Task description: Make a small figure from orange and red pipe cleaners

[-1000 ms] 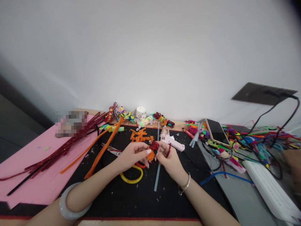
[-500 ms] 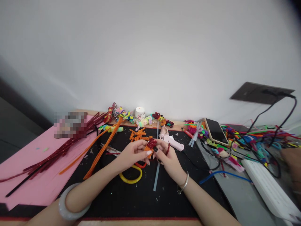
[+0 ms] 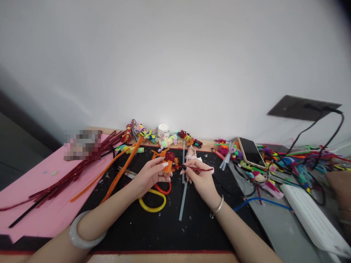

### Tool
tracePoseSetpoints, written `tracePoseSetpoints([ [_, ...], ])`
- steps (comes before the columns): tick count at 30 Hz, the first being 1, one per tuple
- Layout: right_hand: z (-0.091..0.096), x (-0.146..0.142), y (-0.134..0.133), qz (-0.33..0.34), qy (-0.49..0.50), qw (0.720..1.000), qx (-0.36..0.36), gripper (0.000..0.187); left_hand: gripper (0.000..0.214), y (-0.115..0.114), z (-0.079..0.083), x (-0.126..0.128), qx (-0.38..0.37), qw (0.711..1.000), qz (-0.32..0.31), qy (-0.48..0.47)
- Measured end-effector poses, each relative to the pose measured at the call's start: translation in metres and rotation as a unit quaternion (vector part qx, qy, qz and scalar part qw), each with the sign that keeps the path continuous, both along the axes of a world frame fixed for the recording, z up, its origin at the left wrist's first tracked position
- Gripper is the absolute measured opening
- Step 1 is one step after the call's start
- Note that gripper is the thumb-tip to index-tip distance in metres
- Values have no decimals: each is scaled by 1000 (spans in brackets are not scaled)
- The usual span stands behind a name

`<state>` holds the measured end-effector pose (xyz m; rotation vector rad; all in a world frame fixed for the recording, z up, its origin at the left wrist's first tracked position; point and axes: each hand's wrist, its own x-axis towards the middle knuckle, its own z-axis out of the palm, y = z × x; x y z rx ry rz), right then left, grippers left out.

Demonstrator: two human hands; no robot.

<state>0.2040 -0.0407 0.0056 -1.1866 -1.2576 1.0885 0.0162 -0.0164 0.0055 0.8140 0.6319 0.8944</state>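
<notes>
My left hand (image 3: 152, 175) pinches a small orange pipe-cleaner figure with a sparkly red top (image 3: 169, 161), held above the black mat (image 3: 153, 230). My right hand (image 3: 199, 179) pinches a red glitter pipe cleaner (image 3: 202, 169) that runs from the figure out to the right. Both hands are closed, about a hand's width apart. Under my left hand lie yellow- and red-handled scissors (image 3: 153, 199). A clear glue stick (image 3: 183, 197) lies on the mat between my hands.
A pink glue gun (image 3: 192, 152) and cut orange pieces lie behind my hands. Long red and orange pipe cleaners (image 3: 82, 168) lie on pink paper (image 3: 33, 190) at left. A phone (image 3: 250, 151), coloured pipe cleaners, cables and a white power strip (image 3: 312, 219) are at right. Another person's hand (image 3: 338, 186) shows at far right.
My hands have moved apart: the left lifted the figure up and left, the right drew the red pipe cleaner out to the right.
</notes>
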Motion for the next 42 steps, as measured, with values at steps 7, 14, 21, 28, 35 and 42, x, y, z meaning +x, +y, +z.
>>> tracePoseSetpoints([
  [7, -7, 3, 5, -22, 99, 995, -13, 32, 23, 2, 0, -3, 8, 997, 73, 10],
  [14, -5, 2, 5, 28, 96, 995, -17, 27, 20, 1, -2, -2, 12, 999, 51, -15],
  [21, -11, 12, 8, -80, -275, 945, 157, 42, 18, 8, -3, -3, 91, 974, 207, -13],
  [28, -3, 16, 3, -167, -565, 805, 62, 64, 42, 7, -2, -6, 113, 961, 180, 179],
  [35, 0, 29, 9, -156, -640, 751, -42, 53, 21, 4, 2, -4, 31, 998, 52, 19],
  [42, 6, 35, 10, -150, -636, 757, -4, 43, 9, 5, 0, -3, -15, 998, 54, -39],
])
